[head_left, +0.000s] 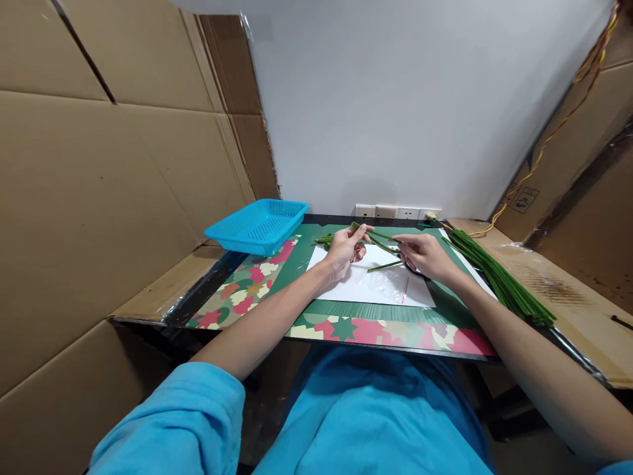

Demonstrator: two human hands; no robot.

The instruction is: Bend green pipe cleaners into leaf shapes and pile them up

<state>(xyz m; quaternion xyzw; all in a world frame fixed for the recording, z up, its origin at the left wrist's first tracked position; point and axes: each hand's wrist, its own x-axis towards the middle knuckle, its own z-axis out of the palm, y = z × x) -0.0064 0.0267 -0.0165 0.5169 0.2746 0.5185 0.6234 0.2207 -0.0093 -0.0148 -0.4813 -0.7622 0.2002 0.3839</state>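
Above a white sheet of paper (341, 284), a thin green pipe cleaner (383, 235) stretches between my two hands. My left hand (349, 247) pinches its left part between thumb and fingers. At its other end, my right hand (422, 254) has its fingers closed on it. Another green stem (384, 266) lies lower on the paper, close to the right fingers. Something dark shows under my right hand, mostly hidden, and I cannot make out what it is. A small cluster of green pieces (324, 240) rests beyond my left wrist.
A blue plastic basket (257, 227) stands at the back left. Many green pipe cleaners (504, 280) lie bundled at the right. Clear plastic wrap (388, 285) is on the paper. Sockets (386, 212) line the wall, and cardboard walls (123, 165) rise on both sides.
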